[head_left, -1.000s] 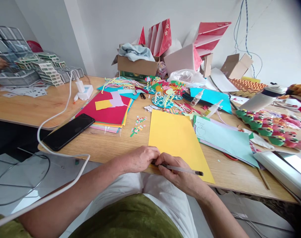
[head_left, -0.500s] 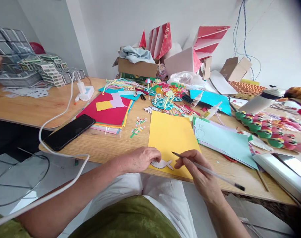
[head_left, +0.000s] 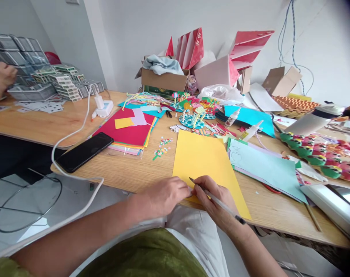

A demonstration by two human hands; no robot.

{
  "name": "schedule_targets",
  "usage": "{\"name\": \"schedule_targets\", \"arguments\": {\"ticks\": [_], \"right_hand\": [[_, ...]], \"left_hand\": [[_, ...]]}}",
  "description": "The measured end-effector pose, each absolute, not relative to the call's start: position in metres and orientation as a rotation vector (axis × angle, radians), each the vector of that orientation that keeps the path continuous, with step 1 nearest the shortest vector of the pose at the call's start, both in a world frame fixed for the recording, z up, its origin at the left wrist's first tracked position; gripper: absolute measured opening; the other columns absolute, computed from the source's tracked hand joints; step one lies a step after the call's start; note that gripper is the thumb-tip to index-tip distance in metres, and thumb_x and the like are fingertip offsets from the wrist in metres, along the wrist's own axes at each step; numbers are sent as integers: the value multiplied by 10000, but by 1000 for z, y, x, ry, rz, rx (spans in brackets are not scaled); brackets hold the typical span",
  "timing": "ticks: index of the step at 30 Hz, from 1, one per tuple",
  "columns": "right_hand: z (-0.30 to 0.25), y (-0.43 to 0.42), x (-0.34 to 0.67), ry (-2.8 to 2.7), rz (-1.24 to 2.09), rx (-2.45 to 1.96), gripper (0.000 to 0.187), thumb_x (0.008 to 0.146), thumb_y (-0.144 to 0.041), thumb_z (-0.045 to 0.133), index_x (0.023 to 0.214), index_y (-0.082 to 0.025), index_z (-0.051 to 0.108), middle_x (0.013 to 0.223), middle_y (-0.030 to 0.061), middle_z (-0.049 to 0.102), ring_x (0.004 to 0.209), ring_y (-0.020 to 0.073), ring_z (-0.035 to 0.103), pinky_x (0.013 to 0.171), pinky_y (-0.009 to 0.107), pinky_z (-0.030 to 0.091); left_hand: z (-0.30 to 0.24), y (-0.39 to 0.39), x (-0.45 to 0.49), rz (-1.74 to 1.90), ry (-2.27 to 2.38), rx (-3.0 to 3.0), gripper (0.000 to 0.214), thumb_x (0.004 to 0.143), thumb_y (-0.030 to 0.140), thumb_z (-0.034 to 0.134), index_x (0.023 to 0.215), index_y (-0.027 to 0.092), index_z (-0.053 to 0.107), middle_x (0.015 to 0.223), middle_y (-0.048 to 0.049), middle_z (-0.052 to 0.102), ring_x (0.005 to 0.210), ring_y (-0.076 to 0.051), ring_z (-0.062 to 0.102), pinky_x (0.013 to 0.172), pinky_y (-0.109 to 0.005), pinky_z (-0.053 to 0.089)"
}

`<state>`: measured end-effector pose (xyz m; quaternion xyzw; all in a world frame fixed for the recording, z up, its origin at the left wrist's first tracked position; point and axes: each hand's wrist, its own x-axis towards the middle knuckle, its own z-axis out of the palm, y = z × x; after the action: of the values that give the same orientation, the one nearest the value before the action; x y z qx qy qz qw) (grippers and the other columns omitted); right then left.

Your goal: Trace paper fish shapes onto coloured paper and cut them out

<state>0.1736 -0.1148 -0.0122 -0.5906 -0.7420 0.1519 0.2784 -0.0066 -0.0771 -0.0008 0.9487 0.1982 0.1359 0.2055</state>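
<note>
A sheet of yellow paper [head_left: 204,157] lies in front of me at the table's edge. My right hand [head_left: 214,196] is closed around a pen [head_left: 224,207] with a clear barrel and a dark tip, which points up and left above the sheet. At the sheet's lower left edge, the fingers of my left hand [head_left: 166,196] are pressed together on the white paper fish [head_left: 190,192]. Only a sliver of that cutout shows, since both hands cover it. The fingertips of my two hands almost meet there.
Left of the sheet are small paper bits [head_left: 162,148], a stack of coloured paper [head_left: 129,132] and a black phone [head_left: 85,152]. Pale blue paper [head_left: 264,165] and glue bottles [head_left: 251,130] lie right. A white cable [head_left: 74,175] hangs over the edge. Another person's hand [head_left: 3,79] is far left.
My right hand has moved left with the pen, up to my left hand. The fish, plainly visible before, is now mostly covered. The other person's hand reaches further into view.
</note>
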Motion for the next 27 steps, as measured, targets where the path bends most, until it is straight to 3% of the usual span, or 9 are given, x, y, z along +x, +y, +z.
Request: {"name": "schedule_targets", "arguments": {"ticks": [3,7,9,12,17,19,22,27], "right_hand": [[-12,-115,174,-2022,394,-1587,70,860,-241,391,878,-218,455,666,-8,645,577,141,620,548,231,435],[-11,-115,175,-2058,415,-1580,73,868,-255,379,876,-224,445,666,-11,649,581,144,623,546,234,441],[-9,-114,175,-2078,415,-1584,87,867,-257,371,870,-223,451,675,-4,654,584,149,625,544,240,443],[-4,-113,174,-2113,395,-1578,112,865,-257,360,863,-217,464,679,7,653,577,154,622,540,248,443],[-1,-113,173,-2148,361,-1559,133,864,-254,346,835,-212,469,667,16,645,550,155,608,523,251,435],[-2,-112,174,-2159,385,-1550,134,868,-257,343,844,-212,467,679,18,646,564,155,611,532,254,437],[-2,-110,176,-2173,439,-1540,126,871,-255,344,859,-211,462,685,13,641,572,151,606,545,256,436],[7,-103,175,-2167,616,-1455,115,854,-247,383,846,-203,489,679,4,624,564,131,568,538,239,419]], "left_hand": [[3,-112,-4,387,595,2644,151,837,81,421,904,145,540,949,-38,563,910,-153,509,866,-257,400],[-8,-143,0,338,697,2567,163,819,79,414,909,166,518,912,-18,556,809,-137,532,762,-231,451],[-18,-147,3,340,822,2547,264,820,68,388,1039,171,493,1001,-31,557,857,-141,548,759,-226,465],[-32,-145,6,368,1011,2603,454,831,89,373,1280,141,326,1246,-80,468,1016,-159,528,814,-231,466],[-44,-143,10,363,1140,2703,521,863,185,363,1354,74,227,1416,-119,276,1172,-187,438,893,-241,434],[-44,-143,11,298,1161,2701,535,854,178,360,1362,79,226,1425,-109,261,1110,-195,497,834,-253,474],[-44,-143,12,197,1220,2706,576,802,103,364,1365,99,240,1428,-94,256,850,-166,616,674,-260,524],[-46,-142,12,150,1260,2825,633,738,35,383,1355,109,263,1413,-114,286,629,-113,604,538,-236,507]]}}
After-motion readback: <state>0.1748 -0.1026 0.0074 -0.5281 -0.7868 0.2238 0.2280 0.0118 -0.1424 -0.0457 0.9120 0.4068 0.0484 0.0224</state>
